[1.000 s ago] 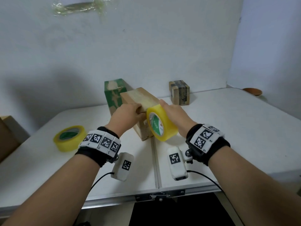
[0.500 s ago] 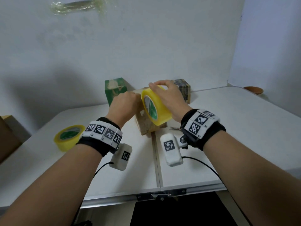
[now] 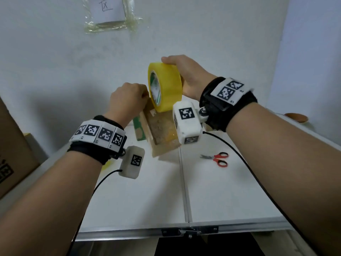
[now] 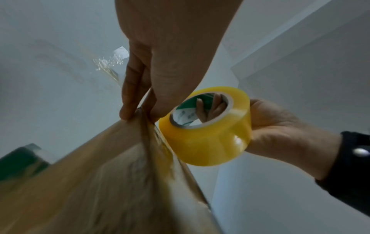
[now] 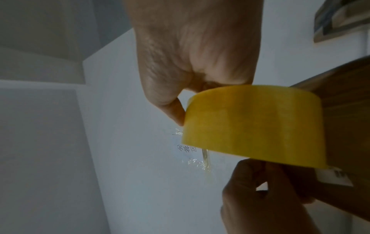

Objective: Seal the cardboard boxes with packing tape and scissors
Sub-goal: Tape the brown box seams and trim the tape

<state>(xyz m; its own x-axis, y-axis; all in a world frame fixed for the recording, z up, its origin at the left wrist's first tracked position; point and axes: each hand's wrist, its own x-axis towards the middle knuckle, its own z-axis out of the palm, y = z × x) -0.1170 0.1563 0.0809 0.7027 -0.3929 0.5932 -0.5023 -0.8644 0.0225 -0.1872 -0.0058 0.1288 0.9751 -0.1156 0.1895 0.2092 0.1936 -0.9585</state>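
A brown cardboard box (image 3: pixel 162 137) stands tipped up on the white table (image 3: pixel 221 196), its flat face towards me with clear tape on it. My left hand (image 3: pixel 129 97) pinches the box's raised top edge (image 4: pixel 138 110) between fingers and thumb. My right hand (image 3: pixel 184 74) grips a yellow tape roll (image 3: pixel 165 87) right beside that edge, fingers through its core (image 4: pixel 208 109). In the right wrist view the roll (image 5: pixel 254 123) sits against the box (image 5: pixel 352 114), above the left hand (image 5: pixel 268 199). Red-handled scissors (image 3: pixel 215 158) lie on the table to the right of the box.
A green box (image 3: pixel 138 130) stands behind the tipped box. A large cardboard carton (image 3: pixel 13 150) is off the table's left edge. A brown bowl (image 3: pixel 296 117) sits at the far right. A yellow sliver (image 3: pixel 106 164) shows under my left wrist. A taped paper (image 3: pixel 110 13) hangs on the wall.
The box has gone from lying flat to tipped up on end. Both hands rose with it, the tape roll travelling up to its top edge. The scissors have come into sight.
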